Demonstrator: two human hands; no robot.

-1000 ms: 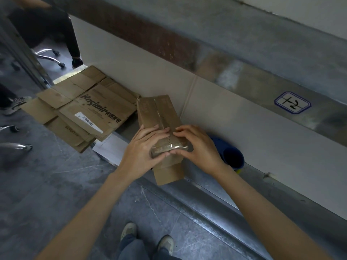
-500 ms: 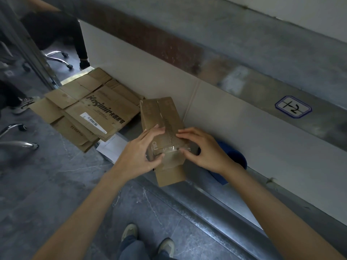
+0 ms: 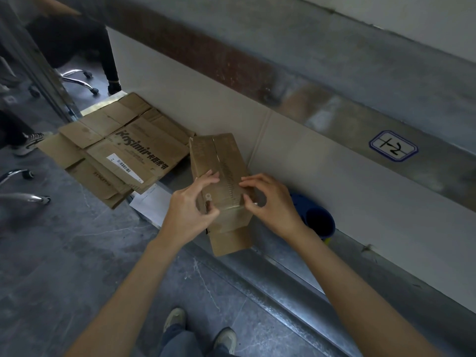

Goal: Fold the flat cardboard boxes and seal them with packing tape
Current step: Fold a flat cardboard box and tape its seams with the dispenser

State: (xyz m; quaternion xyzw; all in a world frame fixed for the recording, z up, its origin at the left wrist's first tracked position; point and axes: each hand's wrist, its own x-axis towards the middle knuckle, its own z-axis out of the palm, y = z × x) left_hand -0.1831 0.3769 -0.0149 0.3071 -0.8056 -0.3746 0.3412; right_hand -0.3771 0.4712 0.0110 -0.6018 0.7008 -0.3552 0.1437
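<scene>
A small folded cardboard box (image 3: 217, 157) stands on end at the foot of the white wall panel, with clear packing tape (image 3: 226, 176) along its top seam and over the near edge. My left hand (image 3: 188, 212) grips the box's left side, fingers on the top face and thumb on the near face. At the right edge my right hand (image 3: 273, 204) has curled fingers on the taped seam and its thumb at the near corner. A pile of flat cardboard boxes (image 3: 123, 155) lies on the floor to the left.
A blue cup-like object (image 3: 319, 221) lies right of the box, against the white wall panel (image 3: 347, 197). White paper (image 3: 152, 204) sticks out under the flat pile. Chair legs (image 3: 23, 197) are at the left, a seated person (image 3: 77, 39) at the top left, my shoes (image 3: 175, 318) below.
My hands have spread apart from the middle of the box's near end to its two sides. The tape now lies flat over the near edge.
</scene>
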